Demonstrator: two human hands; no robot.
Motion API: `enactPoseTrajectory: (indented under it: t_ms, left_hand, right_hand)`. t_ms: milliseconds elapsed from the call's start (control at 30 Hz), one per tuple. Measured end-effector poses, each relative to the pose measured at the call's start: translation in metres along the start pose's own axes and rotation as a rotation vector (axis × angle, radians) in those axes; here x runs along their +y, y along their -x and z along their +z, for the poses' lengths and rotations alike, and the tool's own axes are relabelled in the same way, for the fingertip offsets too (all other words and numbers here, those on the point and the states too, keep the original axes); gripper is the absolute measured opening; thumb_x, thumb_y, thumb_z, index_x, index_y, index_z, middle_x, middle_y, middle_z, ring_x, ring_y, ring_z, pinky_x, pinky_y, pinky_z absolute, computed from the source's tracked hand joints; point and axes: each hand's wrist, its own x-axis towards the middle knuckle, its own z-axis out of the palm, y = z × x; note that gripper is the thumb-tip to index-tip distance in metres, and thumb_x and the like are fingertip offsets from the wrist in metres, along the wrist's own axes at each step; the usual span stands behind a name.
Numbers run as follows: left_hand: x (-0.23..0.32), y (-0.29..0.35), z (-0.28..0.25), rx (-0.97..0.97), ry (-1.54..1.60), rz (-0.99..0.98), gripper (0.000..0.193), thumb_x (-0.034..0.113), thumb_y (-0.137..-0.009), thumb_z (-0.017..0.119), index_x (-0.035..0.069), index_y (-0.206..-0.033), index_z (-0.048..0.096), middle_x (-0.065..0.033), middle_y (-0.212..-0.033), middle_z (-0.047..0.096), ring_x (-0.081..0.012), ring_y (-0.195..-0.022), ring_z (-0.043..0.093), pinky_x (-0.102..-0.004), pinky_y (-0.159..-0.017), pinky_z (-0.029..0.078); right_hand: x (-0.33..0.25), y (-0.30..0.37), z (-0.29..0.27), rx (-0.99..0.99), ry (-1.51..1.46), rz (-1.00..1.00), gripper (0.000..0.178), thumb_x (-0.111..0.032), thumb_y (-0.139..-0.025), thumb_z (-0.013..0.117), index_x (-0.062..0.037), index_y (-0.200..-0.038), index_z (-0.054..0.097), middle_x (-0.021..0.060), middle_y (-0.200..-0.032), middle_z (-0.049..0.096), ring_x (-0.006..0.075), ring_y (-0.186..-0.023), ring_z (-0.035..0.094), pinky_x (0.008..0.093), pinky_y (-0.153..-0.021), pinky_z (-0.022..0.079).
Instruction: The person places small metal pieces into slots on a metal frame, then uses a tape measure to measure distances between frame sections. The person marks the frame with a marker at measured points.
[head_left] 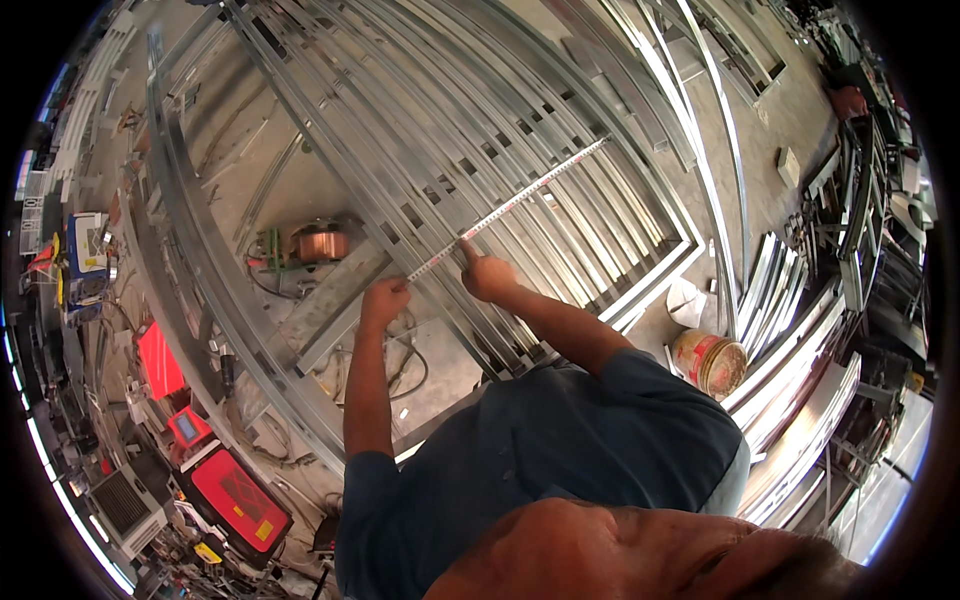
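Observation:
My left hand [384, 303] is closed around the near end of a white measuring tape [530, 192]. Whether a tape case is inside that hand cannot be seen. The tape runs straight, slanting up to the right, across a row of parallel silver metal profiles [400, 150]. Its far end lies by the right side of the metal frame [672, 190]. My right hand [488, 277] is over the profiles, with its index finger stretched out to the tape; the other fingers curl in, and I see nothing held in them.
A copper-coloured coil machine [318, 243] sits on the floor inside the frame. A bucket [710, 362] stands at right, near long metal strips [770, 285]. At left are a red case [238, 498] and a long rail [200, 250]. Black cable [410, 365] lies near my left forearm.

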Motion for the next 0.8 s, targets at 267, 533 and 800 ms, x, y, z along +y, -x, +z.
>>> enactPoseTrajectory:
  t_ms: [267,533,800]
  left_hand:
    - [-0.004,-0.003,0.001,0.000,0.034,0.060,0.040,0.021,-0.073,0.066,0.006,-0.109,0.074,-0.0187,-0.091,0.071,-0.0318,-0.083,0.070,-0.0386,-0.078,0.053]
    - [-0.002,0.012,-0.006,-0.008,0.164,0.017,0.039,0.023,-0.077,0.067,0.004,-0.111,0.073,-0.0120,-0.086,0.069,-0.0204,-0.078,0.066,-0.0320,-0.074,0.051]
    - [0.006,0.117,-0.003,0.016,0.839,-0.264,0.039,0.017,-0.086,0.060,0.001,-0.120,0.068,0.0009,-0.080,0.058,-0.0056,-0.061,0.046,-0.0223,-0.053,0.037]
  right_hand:
    - [0.001,0.012,-0.008,-0.022,-0.016,0.001,0.070,-0.021,-0.088,0.051,-0.0173,-0.154,0.026,0.0237,-0.100,0.070,0.0426,-0.086,0.069,0.0546,-0.076,0.053]
    - [0.049,0.047,-0.006,0.520,-0.067,-0.050,0.062,-0.021,-0.084,0.068,-0.0045,-0.140,0.047,0.0183,-0.135,0.051,0.0387,-0.120,0.051,0.0473,-0.100,0.046]
    - [0.061,0.087,0.005,0.426,-0.123,-0.054,0.069,-0.018,-0.082,0.068,0.0006,-0.143,0.040,0.0201,-0.142,0.044,0.0416,-0.128,0.045,0.0485,-0.107,0.041]
